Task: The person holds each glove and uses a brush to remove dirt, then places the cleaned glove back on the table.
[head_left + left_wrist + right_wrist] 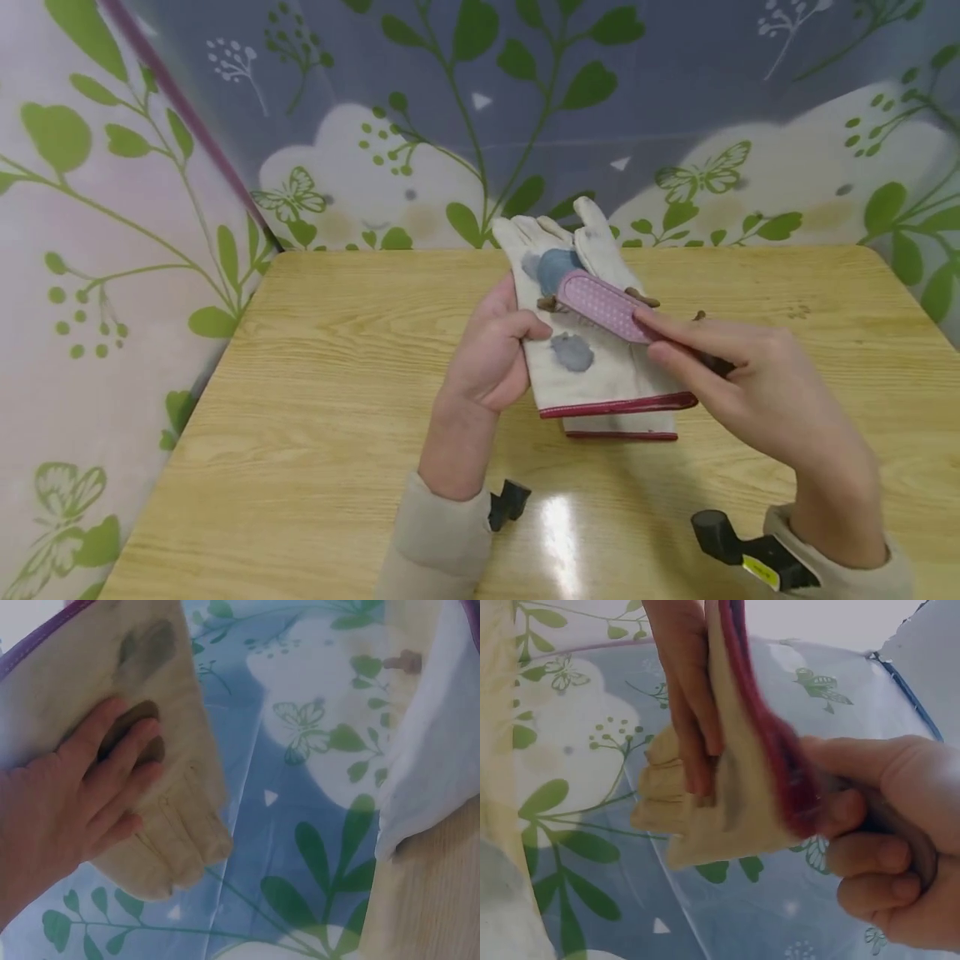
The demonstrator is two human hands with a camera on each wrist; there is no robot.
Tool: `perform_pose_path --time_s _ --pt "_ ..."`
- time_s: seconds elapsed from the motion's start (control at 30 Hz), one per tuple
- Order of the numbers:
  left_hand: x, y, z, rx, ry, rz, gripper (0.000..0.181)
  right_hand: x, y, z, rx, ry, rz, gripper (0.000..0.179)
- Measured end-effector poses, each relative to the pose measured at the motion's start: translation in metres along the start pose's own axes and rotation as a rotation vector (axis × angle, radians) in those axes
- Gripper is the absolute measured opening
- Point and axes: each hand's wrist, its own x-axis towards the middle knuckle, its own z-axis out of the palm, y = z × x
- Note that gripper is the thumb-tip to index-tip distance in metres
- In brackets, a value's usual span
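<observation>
While the left hand (487, 354) grips the red-hemmed cream cloth glove (606, 368) at its two o'clock, the right hand (757, 383) pinches a pink, white-dotted, round-ended tool (600, 307) over it; I'd guess it's brushing, next needing strokes toward the blue-grey patch (572, 352) at seven o'clock

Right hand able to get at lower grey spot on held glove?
Likely yes: the right hand, holding the pink dotted tool, is close, and the head view shows the lower grey spot uncovered.
</observation>
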Motion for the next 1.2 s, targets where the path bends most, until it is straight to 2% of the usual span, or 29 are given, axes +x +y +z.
perform_pose_path --time_s 0.1,0.13,0.2,0.27,0.33,0.4,0.47,0.57,0.67,0.77,0.9,0.97,1.07,1.2 --pt "0.0 -0.001 0.0 -0.012 -0.015 -0.018 0.086 0.004 -0.001 0.008 0.089 0.099 -0.014 0.044" --pt "0.0 -0.002 0.0 -0.008 -0.013 -0.024 0.085 0.005 -0.001 0.012 0.103 0.109 -0.023 0.042" --pt "0.001 -0.003 0.001 -0.002 -0.007 -0.033 0.084 0.007 -0.004 0.018 0.071 0.092 -0.049 0.036" --pt "0.001 -0.003 0.0 -0.014 0.003 -0.024 0.084 0.007 -0.005 0.021 0.007 0.039 -0.078 0.031" --pt "0.001 -0.002 -0.001 -0.023 0.007 -0.005 0.085 0.005 -0.006 0.02 -0.046 -0.015 -0.089 0.034" --pt "0.001 -0.002 -0.003 -0.041 -0.013 0.003 0.088 0.003 -0.005 0.015 -0.085 -0.024 -0.098 0.04" --pt "0.001 -0.001 -0.004 -0.048 -0.04 0.001 0.089 0.001 -0.005 0.009 -0.069 -0.019 -0.096 0.041" --pt "0.001 0.0 -0.004 -0.039 -0.051 0.001 0.089 -0.002 -0.004 -0.001 0.026 0.058 -0.084 0.034" --pt "0.0 0.001 -0.004 -0.035 -0.019 0.02 0.088 -0.005 -0.002 -0.011 0.141 0.175 -0.046 0.027" --pt "0.0 0.003 -0.003 -0.039 0.004 0.035 0.088 -0.009 0.001 -0.021 0.097 0.25 0.048 0.027" --pt "-0.002 0.003 -0.001 -0.037 -0.011 0.021 0.088 -0.007 0.007 -0.019 0.044 0.183 0.198 0.034" --pt "-0.002 0.002 0.0 -0.037 -0.022 0.011 0.089 -0.004 0.01 -0.012 0.084 0.137 0.207 0.038" --pt "-0.001 0.0 0.003 -0.03 -0.023 0.003 0.091 0.0 0.007 0.0 0.123 0.045 0.177 0.041" --pt "0.001 -0.003 0.004 0.005 0.011 0.024 0.093 0.006 -0.007 0.02 0.118 -0.003 0.172 0.042"
